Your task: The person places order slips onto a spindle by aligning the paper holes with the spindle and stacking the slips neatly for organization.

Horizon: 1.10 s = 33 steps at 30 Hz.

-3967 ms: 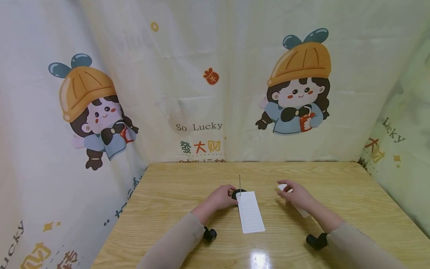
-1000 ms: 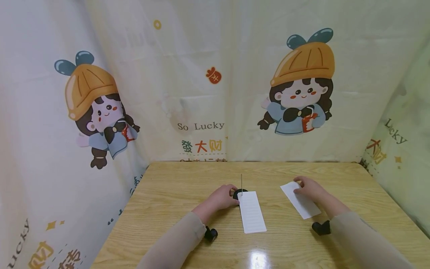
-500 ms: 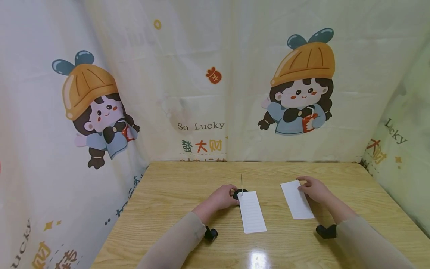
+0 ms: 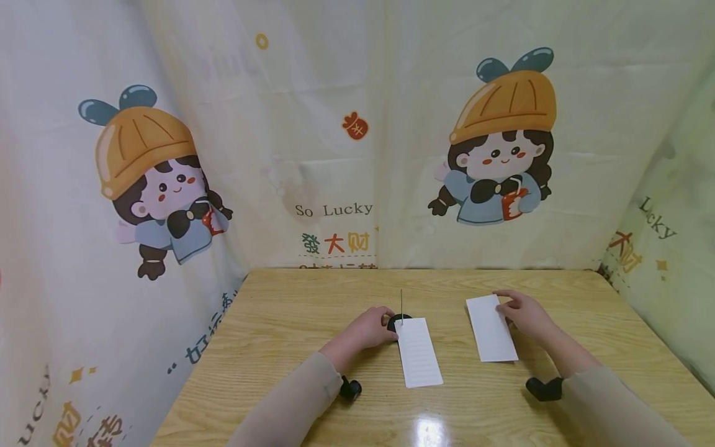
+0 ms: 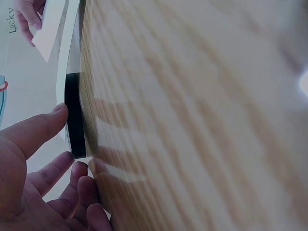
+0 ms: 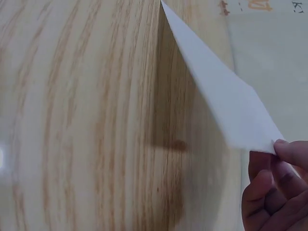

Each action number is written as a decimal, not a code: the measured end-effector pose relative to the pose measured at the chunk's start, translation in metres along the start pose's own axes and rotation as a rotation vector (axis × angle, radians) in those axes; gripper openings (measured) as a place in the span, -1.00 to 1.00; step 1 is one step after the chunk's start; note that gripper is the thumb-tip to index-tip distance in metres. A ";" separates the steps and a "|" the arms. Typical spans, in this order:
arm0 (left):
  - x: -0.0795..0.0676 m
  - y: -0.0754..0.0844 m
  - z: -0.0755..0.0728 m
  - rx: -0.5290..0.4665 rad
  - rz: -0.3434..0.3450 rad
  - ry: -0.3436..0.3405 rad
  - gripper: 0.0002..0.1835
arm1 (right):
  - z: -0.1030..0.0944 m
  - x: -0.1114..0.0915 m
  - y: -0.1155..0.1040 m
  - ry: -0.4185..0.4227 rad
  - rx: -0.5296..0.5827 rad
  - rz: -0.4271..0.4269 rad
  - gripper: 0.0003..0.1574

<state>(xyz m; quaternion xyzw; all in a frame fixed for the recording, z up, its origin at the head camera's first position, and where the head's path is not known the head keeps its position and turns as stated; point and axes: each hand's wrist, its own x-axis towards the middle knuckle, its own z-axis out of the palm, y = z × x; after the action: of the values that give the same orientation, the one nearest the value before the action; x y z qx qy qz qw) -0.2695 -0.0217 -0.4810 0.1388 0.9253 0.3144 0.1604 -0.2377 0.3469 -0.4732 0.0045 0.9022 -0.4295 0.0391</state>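
Observation:
A bill spike stands mid-table, its thin metal rod (image 4: 401, 304) upright from a round black base (image 4: 393, 323). A lined white paper slip (image 4: 420, 354) is on the spike by its upper left corner and lies over part of the base. My left hand (image 4: 370, 328) holds the base at its left edge; in the left wrist view the thumb (image 5: 58, 109) presses the black disc and the fingers meet its rim. To the right, my right hand (image 4: 525, 313) pinches a second white paper slip (image 4: 491, 330) by its upper right edge, tilted above the table, as the right wrist view shows.
The wooden table (image 4: 290, 304) has rounded far corners. Behind and at both sides hang pale printed curtains (image 4: 318, 136). Black devices (image 4: 350, 389) sit at both wrists, the other one (image 4: 544, 389) beside the right sleeve.
The slip in my right hand, mostly hidden behind the hand at first, now shows its face and has swung to a more upright slant. My right hand moved rightward. My left hand stayed on the base.

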 end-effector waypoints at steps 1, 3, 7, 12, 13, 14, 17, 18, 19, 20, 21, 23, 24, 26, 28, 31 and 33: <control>0.000 0.000 0.000 0.000 0.002 0.001 -0.46 | 0.000 0.000 0.000 0.000 0.014 0.002 -0.40; 0.000 0.000 0.000 0.000 0.005 0.002 -0.46 | 0.000 -0.001 -0.001 0.001 0.040 0.001 -0.39; 0.000 0.000 0.000 -0.006 0.004 0.001 -0.46 | 0.002 -0.003 -0.005 0.006 0.072 -0.014 -0.38; -0.002 0.001 0.000 -0.013 0.001 0.000 -0.46 | 0.003 -0.006 -0.013 0.002 0.096 -0.033 -0.36; -0.002 0.001 0.000 -0.014 -0.001 -0.001 -0.46 | 0.003 -0.006 -0.015 0.001 0.102 -0.032 -0.36; -0.002 0.001 0.000 -0.014 -0.002 -0.001 -0.46 | 0.003 -0.007 -0.016 -0.001 0.106 -0.031 -0.36; -0.002 0.001 -0.001 -0.013 -0.001 -0.002 -0.46 | 0.004 -0.008 -0.021 0.000 0.119 -0.024 -0.35; -0.002 0.001 -0.001 -0.012 -0.002 -0.003 -0.46 | 0.005 -0.008 -0.022 -0.001 0.125 -0.026 -0.35; -0.001 0.001 -0.001 -0.009 -0.004 -0.004 -0.46 | 0.005 -0.008 -0.023 -0.001 0.129 -0.029 -0.34; -0.001 0.001 -0.001 -0.006 -0.004 -0.005 -0.46 | 0.006 -0.007 -0.025 -0.002 0.133 -0.035 -0.34; -0.001 0.001 -0.001 -0.003 -0.004 -0.006 -0.46 | 0.006 -0.007 -0.026 -0.003 0.138 -0.041 -0.34; -0.001 0.001 -0.001 0.002 -0.004 -0.007 -0.46 | 0.007 -0.007 -0.029 -0.001 0.145 -0.054 -0.33; -0.001 0.001 -0.001 0.005 -0.004 -0.008 -0.46 | 0.007 -0.007 -0.030 0.000 0.147 -0.061 -0.33; -0.001 0.001 -0.001 0.007 -0.002 -0.008 -0.46 | 0.008 -0.007 -0.034 0.004 0.148 -0.074 -0.34; 0.000 0.001 0.000 0.008 0.001 -0.007 -0.46 | 0.008 -0.007 -0.037 0.009 0.153 -0.085 -0.35; 0.000 0.000 0.000 0.010 0.003 -0.007 -0.46 | 0.009 -0.007 -0.042 0.014 0.166 -0.095 -0.36; 0.000 0.001 0.000 0.012 0.010 -0.007 -0.46 | 0.011 -0.007 -0.046 0.016 0.176 -0.098 -0.36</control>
<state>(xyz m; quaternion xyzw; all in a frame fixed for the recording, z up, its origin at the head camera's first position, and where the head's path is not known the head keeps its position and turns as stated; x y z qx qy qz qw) -0.2691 -0.0215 -0.4806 0.1452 0.9260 0.3090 0.1611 -0.2322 0.3099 -0.4436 -0.0330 0.8603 -0.5086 0.0104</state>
